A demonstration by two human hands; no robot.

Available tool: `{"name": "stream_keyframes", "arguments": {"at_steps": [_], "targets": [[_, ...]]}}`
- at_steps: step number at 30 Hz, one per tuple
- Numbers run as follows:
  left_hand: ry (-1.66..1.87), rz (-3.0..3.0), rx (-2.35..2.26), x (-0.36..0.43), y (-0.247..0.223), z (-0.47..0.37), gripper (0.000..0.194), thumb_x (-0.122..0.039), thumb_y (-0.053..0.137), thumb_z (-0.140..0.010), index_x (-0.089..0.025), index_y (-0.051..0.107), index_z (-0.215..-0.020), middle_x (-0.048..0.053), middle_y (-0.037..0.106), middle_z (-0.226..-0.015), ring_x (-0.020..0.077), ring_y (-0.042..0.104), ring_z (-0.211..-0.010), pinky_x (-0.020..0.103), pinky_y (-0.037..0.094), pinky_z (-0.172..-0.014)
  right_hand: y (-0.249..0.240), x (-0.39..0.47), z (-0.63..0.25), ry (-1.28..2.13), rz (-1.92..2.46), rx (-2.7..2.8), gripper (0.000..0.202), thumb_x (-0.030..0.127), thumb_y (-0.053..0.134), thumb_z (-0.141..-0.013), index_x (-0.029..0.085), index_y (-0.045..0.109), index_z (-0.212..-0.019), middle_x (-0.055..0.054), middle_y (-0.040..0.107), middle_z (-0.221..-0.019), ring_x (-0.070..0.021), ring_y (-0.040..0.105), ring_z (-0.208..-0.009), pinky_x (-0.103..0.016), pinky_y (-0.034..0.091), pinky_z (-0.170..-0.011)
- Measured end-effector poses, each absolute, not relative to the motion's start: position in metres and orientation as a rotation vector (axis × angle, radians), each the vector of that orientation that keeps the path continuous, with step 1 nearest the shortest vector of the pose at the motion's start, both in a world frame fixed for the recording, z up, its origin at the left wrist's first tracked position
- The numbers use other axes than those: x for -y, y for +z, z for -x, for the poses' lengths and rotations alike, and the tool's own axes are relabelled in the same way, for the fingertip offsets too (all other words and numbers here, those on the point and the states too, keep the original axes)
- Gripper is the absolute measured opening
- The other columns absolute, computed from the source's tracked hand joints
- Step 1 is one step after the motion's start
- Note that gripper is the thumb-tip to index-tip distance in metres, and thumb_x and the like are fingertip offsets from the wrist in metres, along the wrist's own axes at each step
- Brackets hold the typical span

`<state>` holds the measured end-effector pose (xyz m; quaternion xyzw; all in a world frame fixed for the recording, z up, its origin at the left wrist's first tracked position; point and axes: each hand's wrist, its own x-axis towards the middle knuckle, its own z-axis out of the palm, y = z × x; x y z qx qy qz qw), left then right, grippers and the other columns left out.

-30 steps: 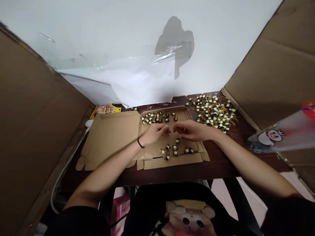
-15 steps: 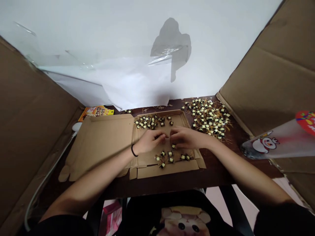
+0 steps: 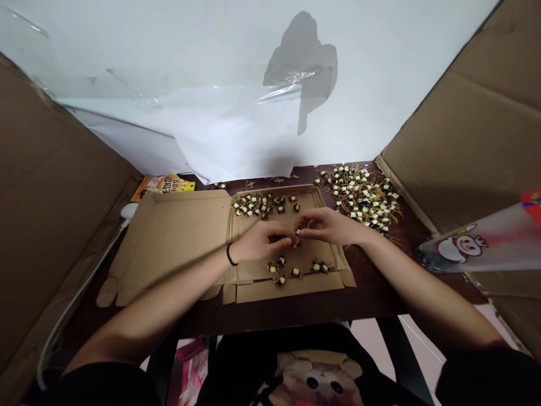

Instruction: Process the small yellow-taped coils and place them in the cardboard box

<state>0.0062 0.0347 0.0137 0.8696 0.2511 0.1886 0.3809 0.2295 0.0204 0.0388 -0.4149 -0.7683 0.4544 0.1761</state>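
Over the right half of an opened cardboard box [image 3: 253,293], my two hands meet fingertip to fingertip. My right hand [image 3: 323,225] pinches a small black-and-yellow component [image 3: 298,232] between thumb and fingers. My left hand [image 3: 266,241], with a black band at the wrist, is closed, its fingertips beside another small component [image 3: 296,244]; whether it grips that one is too small to tell. Several like parts [image 3: 253,204] are clustered at the box's back edge. Nearer the front lie a few more components [image 3: 320,267], spread apart.
A large heap of components with thin copper-coloured wires [image 3: 363,194] lies right of the box. Farther right a clear cup [image 3: 473,245] rests on its side. An orange packet [image 3: 163,185] and a white cable [image 3: 80,299] are at left. Cardboard walls stand on both sides.
My right hand's fingers have shifted up and closed on a component. My left hand has moved slightly right. One component near the front of the box is gone from its spot. The view has tilted slightly.
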Motion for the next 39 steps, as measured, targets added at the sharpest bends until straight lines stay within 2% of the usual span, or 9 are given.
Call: {"name": "stream_keyframes", "arguments": {"at_steps": [6, 11, 17, 22, 27, 34, 39], "targets": [[0.49, -2.335, -0.642, -0.033, 0.012, -0.007, 0.023, -0.036, 0.063, -0.083, -0.015, 0.07, -0.089, 0.005, 0.064, -0.079, 0.0146, 0.058, -0.074, 0.027, 0.045, -0.07, 0.031, -0.018, -0.22, 1.347, 1.133, 1.997, 0.026, 0.042, 0.062, -0.08, 0.017, 0.063, -0.087, -0.001, 0.065, -0.081, -0.0129, 0.058, -0.072, -0.026, 0.045, -0.067], [0.506, -2.291, -0.545, -0.033, 0.01, -0.007, 0.021, -0.033, 0.062, -0.084, -0.017, 0.071, -0.094, 0.007, 0.067, -0.086, 0.0154, 0.061, -0.079, 0.027, 0.046, -0.074, 0.023, -0.017, -0.213, 1.292, 1.174, 1.782, 0.027, 0.043, 0.066, -0.073, 0.018, 0.065, -0.083, -0.001, 0.063, -0.076, -0.0139, 0.056, -0.07, -0.027, 0.044, -0.063], [0.524, -2.279, -0.514, -0.033, 0.014, -0.007, 0.025, -0.031, 0.056, -0.088, -0.013, 0.067, -0.075, 0.006, 0.064, -0.074, 0.0136, 0.058, -0.072, 0.025, 0.044, -0.068, 0.025, -0.015, -0.21, 1.254, 1.217, 1.663, 0.026, 0.043, 0.068, -0.069, 0.019, 0.063, -0.077, 0.0, 0.062, -0.074, -0.0128, 0.053, -0.066, -0.027, 0.041, -0.062], [0.497, -2.22, -0.553, -0.033, 0.014, -0.006, 0.023, -0.031, 0.056, -0.087, -0.013, 0.068, -0.083, 0.006, 0.067, -0.077, 0.0126, 0.059, -0.07, 0.024, 0.045, -0.066, 0.027, -0.018, -0.213, 1.258, 1.249, 1.542, 0.026, 0.041, 0.07, -0.066, 0.018, 0.063, -0.075, 0.0, 0.061, -0.072, -0.0124, 0.053, -0.067, -0.028, 0.041, -0.066], [0.506, -2.256, -0.462, -0.033, 0.01, -0.005, 0.02, -0.03, 0.06, -0.085, -0.013, 0.071, -0.09, 0.009, 0.071, -0.085, 0.0149, 0.063, -0.077, 0.027, 0.049, -0.073, 0.026, -0.028, -0.224, 1.255, 1.211, 1.204, 0.032, 0.044, 0.075, -0.063, 0.017, 0.061, -0.075, 0.002, 0.055, -0.066, -0.01, 0.05, -0.062, -0.026, 0.041, -0.062], [0.519, -2.306, -0.307, -0.034, 0.009, -0.007, 0.019, -0.032, 0.067, -0.081, -0.018, 0.074, -0.093, 0.009, 0.073, -0.091, 0.018, 0.064, -0.088, 0.031, 0.049, -0.083, 0.026, -0.021, -0.211, 1.538, 1.105, 0.959, 0.039, 0.039, 0.085, -0.052, 0.017, 0.064, -0.076, 0.005, 0.055, -0.066, -0.0063, 0.048, -0.056, -0.024, 0.038, -0.057], [0.55, -2.191, -0.456, -0.037, 0.009, -0.006, 0.02, -0.029, 0.06, -0.086, -0.015, 0.073, -0.091, 0.009, 0.073, -0.09, 0.0161, 0.065, -0.085, 0.029, 0.05, -0.079, 0.023, -0.014, -0.202, 1.678, 1.048, 0.846, 0.038, 0.033, 0.088, -0.049, 0.018, 0.066, -0.076, 0.006, 0.058, -0.064, -0.0063, 0.05, -0.056, -0.024, 0.039, -0.059]]}}
